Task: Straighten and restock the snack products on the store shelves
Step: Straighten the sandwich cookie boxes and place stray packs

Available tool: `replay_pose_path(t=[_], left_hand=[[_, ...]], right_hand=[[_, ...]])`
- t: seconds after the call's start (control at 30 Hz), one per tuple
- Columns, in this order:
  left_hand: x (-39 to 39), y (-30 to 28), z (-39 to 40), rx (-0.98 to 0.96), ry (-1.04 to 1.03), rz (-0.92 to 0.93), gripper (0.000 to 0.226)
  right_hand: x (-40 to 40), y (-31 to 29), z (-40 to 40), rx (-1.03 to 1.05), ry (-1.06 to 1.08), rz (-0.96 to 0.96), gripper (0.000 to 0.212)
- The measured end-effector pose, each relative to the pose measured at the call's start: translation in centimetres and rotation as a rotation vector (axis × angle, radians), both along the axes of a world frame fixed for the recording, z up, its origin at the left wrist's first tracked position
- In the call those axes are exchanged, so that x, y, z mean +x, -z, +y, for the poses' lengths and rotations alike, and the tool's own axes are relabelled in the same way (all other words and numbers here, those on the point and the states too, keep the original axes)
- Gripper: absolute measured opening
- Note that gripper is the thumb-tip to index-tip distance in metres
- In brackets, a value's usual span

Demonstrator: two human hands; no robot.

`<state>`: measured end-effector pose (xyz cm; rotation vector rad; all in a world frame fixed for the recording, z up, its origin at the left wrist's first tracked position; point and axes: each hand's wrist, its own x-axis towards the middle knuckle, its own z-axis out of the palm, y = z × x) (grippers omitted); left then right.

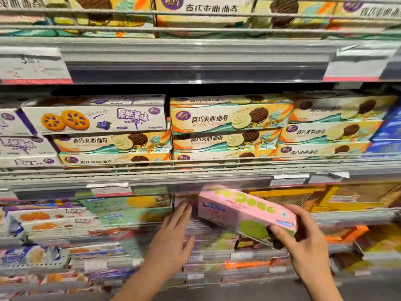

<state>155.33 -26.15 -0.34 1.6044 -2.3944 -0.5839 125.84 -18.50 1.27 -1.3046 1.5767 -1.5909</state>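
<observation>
a pink cookie box [245,210] is held at its near right end by the right hand [303,237], whose fingers [280,232] are curled round that end, thumb on the lower face and the rest behind it; the box is tilted, its far left end raised toward the lower shelf [347,216], presumably so that it can be slid in end first. the left hand [173,231] is stretched out flat with fingers straight and nothing gripped, its tips reaching into the dim gap just left of the box, likely to clear or steady a slot for it; whether anything is touched there cannot be told, the area being blurred. on the shelf above, sandwich cookie boxes [230,120] are stacked in neat rows, with one blueberry cookie box [93,117] laid on the left stack behind a wire rail [195,165]. green boxes [125,208] are ranged left of the gap. the box is judged not yet placed, being clear of the shelf.
</observation>
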Motion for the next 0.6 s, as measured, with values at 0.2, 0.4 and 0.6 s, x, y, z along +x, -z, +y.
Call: replay_pose_path(t=[0.2,0.4,0.6], left_hand=[[-0.9,-0.5,-0.3,0.086,-0.225,0.251,0.072],[-0.7,-0.9,0.5,0.194,-0.418,0.645,0.064],[-0.6,-0.3,1.5,0.173,-0.401,0.723,0.070]], right_hand=[[1.5,-0.1,-1.6,-0.009,-0.066,0.016,0.052],[2.6,0.8,-2.8,0.042,-0.058,0.071,0.065],[5.2,1.3,-3.7,-0.071,0.120,-0.129,0.050]])
